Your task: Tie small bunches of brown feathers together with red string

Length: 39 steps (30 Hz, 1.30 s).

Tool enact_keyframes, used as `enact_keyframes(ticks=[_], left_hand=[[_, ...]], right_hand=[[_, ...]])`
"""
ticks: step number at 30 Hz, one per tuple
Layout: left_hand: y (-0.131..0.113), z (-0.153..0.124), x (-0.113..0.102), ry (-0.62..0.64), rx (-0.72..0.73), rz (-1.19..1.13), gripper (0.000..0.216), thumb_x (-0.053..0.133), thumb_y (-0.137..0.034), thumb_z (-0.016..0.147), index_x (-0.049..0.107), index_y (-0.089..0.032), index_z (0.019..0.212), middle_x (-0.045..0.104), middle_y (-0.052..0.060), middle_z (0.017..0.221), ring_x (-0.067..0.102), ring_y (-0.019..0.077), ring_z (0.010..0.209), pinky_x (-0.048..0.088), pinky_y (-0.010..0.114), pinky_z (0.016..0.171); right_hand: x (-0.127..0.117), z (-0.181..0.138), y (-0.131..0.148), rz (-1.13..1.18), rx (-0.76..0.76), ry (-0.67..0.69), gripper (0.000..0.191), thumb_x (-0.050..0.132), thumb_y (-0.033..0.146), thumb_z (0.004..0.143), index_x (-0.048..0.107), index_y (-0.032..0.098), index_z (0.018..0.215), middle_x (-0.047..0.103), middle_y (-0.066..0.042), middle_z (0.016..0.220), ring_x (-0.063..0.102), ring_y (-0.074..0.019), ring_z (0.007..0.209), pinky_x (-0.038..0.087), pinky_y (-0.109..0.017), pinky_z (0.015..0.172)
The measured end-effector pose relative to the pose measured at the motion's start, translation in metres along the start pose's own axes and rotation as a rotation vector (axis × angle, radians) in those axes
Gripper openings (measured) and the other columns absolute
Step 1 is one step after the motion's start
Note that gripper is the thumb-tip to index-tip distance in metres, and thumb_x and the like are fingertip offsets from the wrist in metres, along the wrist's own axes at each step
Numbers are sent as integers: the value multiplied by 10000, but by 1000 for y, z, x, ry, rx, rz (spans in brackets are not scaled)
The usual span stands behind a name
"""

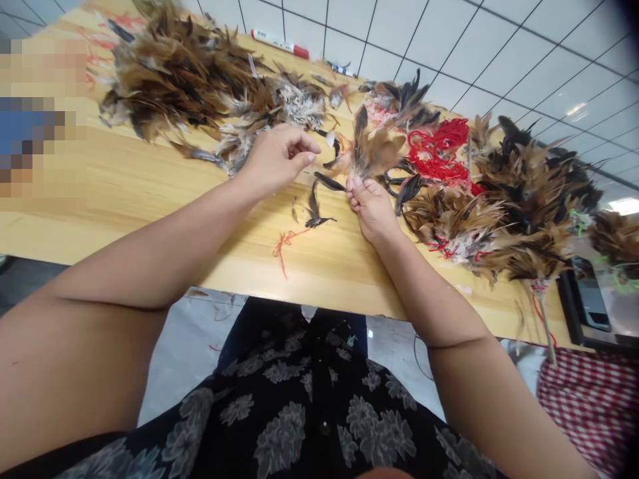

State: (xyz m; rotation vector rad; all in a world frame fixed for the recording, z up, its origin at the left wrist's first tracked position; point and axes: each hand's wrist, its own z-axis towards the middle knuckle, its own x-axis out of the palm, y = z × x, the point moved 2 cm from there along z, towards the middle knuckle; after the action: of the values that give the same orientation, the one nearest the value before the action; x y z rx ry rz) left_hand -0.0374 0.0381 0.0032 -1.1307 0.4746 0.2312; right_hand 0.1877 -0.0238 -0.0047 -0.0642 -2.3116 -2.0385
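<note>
My right hand (372, 205) grasps a small bunch of brown feathers (375, 152) by its base, the thumb and curled fingers pressed together while the tips fan out toward the far side. That forearm slants in from the near right, low over the wooden table (344, 279). My left arm reaches in from the near left, elbow bent, and my left hand (282, 158) hangs just left of the bunch, apart from it, with its fingers curled and its thumb close to the fingertips (whether they pinch something fine, I cannot tell). Between my forearms lie loose dark feathers (314, 209) and a scrap of red thread (284, 245). Just right of the bunch sits a tangle of red yarn (439, 152); a big feather pile (174, 73) spreads at the far left.
</note>
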Motion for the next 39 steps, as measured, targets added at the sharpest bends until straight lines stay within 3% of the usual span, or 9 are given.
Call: enact_keyframes(ticks=[4,11,14,18,23,27,31,34,39], left_hand=[[26,8,-4,41,28,144,603,812,-852,939,799,-264,1071,755,73,1143,644,284,1025,560,538,1064],[17,0,11,112,161,307,291,710,-466,1010,828,-240,1152,750,120,1183,666,335,1169,549,579,1121],[18,-3,13,87,205,285,241,722,-419,1012,835,-255,1147,775,109,1163,693,355,1245,546,585,1162],[13,3,14,63,222,303,223,734,-374,974,858,-269,1127,789,121,1151,730,379,1227,575,561,1126],[2,42,28,76,192,366,150,789,-367,898,853,-279,1002,774,131,1059,746,410,1171,572,567,1142],[8,75,55,84,137,398,160,872,-348,781,727,-281,776,702,90,826,734,399,1041,583,563,1112],[11,79,70,48,47,332,198,849,-217,742,662,-280,732,667,49,750,728,354,1013,595,489,1074],[4,71,64,28,-30,256,171,817,-177,779,670,-265,789,724,43,812,723,309,954,605,442,1016],[-14,52,41,25,-77,91,135,750,-240,928,617,-257,915,773,57,915,740,270,916,621,422,937]], right_hand=[[-1,-1,3,2,34,-36,457,841,451,1096,561,225,816,499,78,707,385,-65,608,325,-196,571],[-2,-1,5,89,71,-86,392,720,275,1157,536,221,814,483,79,688,370,-52,580,288,-177,554],[-3,0,7,129,90,-120,407,733,313,1159,516,229,824,474,89,676,363,-47,560,281,-171,536],[2,-5,17,225,144,-203,415,589,224,1217,499,220,812,456,96,652,334,-42,532,253,-160,523],[8,-9,28,324,200,-284,436,471,130,1231,478,213,804,416,108,634,280,-39,507,206,-166,525],[0,2,18,285,140,-290,402,500,234,1238,485,235,837,393,108,640,281,-69,516,225,-200,533],[-14,21,2,119,-34,-252,493,812,454,1097,439,269,833,380,112,678,329,-89,573,276,-218,570],[-17,29,-5,30,-133,-222,593,914,558,994,425,275,814,396,101,700,398,-105,643,334,-220,627],[-14,31,-11,18,-144,-270,538,837,586,1050,484,268,796,455,78,717,474,-128,713,379,-236,681]])
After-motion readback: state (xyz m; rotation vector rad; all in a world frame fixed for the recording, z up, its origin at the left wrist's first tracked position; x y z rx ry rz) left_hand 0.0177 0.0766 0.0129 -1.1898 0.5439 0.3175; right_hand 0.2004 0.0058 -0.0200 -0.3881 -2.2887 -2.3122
